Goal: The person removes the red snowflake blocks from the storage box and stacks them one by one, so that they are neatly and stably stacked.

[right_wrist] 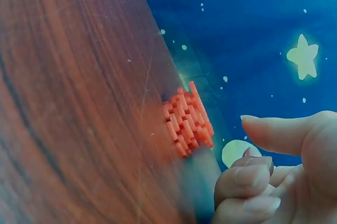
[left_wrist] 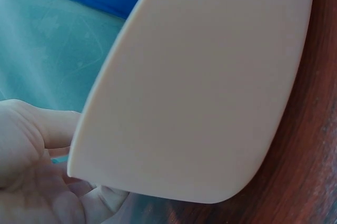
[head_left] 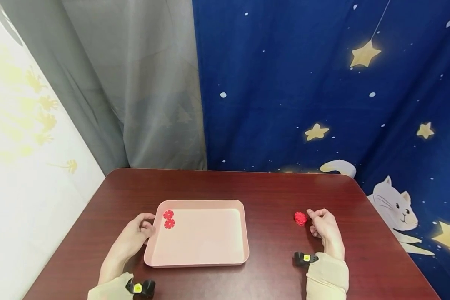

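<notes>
A pale pink tray (head_left: 200, 237) lies on the table, with two red flower-shaped notched discs (head_left: 169, 219) near its upper left corner. My left hand (head_left: 133, 235) grips the tray's left edge with bent fingers; in the left wrist view the tray's outer wall (left_wrist: 195, 92) hides part of these fingers. To the right of the tray is a stack of red notched discs (head_left: 300, 218). Just right of that stack hovers my right hand (head_left: 325, 228). Seen from the right wrist, a gap separates the stacked discs (right_wrist: 188, 121) from the fingertips, and nothing is held.
The dark red-brown wooden table (head_left: 271, 271) has rounded far corners. Behind it hang a grey curtain (head_left: 161, 91) and a blue one (head_left: 270, 83) with stars and a cat. A white patterned panel (head_left: 30, 146) stands on the left. Each wrist wears a black camera.
</notes>
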`<state>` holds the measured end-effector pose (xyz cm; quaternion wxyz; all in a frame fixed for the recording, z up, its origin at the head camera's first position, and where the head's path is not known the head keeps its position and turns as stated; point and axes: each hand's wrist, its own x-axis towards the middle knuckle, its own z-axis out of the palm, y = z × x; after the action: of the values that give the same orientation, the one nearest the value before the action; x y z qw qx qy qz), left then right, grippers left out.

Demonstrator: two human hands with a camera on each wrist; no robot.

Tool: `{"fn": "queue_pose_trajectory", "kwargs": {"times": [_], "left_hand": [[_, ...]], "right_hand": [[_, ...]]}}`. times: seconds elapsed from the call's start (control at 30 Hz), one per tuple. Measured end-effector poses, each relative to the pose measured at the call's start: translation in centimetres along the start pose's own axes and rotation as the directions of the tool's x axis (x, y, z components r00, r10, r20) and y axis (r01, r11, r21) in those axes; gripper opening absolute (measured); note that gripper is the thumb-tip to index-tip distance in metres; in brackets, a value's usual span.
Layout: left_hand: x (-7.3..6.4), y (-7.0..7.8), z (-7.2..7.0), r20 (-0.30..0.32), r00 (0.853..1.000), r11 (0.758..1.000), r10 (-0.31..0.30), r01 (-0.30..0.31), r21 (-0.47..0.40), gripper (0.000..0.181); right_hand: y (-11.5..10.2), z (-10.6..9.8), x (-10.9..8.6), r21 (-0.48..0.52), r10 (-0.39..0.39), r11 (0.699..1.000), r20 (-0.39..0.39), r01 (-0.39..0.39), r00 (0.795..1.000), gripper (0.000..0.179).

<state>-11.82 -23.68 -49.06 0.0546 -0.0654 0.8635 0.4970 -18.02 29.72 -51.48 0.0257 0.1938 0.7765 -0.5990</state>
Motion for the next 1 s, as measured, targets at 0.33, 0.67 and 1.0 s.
{"fn": "queue_pose_trajectory", "kwargs": {"times": [0.33,0.67,1.0], "left_hand": [[-0.1,0.2,-0.1,-0.001,1.000,1.000,0.005,-0.005,0.018,0.038],[-0.1,0.2,0.0,-0.004,1.000,1.000,0.004,-0.004,0.014,0.038],[0.0,0.1,0.0,0.010,1.000,1.000,-0.013,0.013,0.010,0.038]], "right_hand": [[-2.7,0.7,-1.2,-0.063,-0.142,0.988,0.017,0.143,0.990,0.027],[-6.2,4.5,-2.7,0.013,-0.258,0.966,0.114,0.258,0.959,0.023],[-8.2,12.2,-3.5,0.139,-0.262,0.963,0.301,0.229,0.917,0.015]]}}
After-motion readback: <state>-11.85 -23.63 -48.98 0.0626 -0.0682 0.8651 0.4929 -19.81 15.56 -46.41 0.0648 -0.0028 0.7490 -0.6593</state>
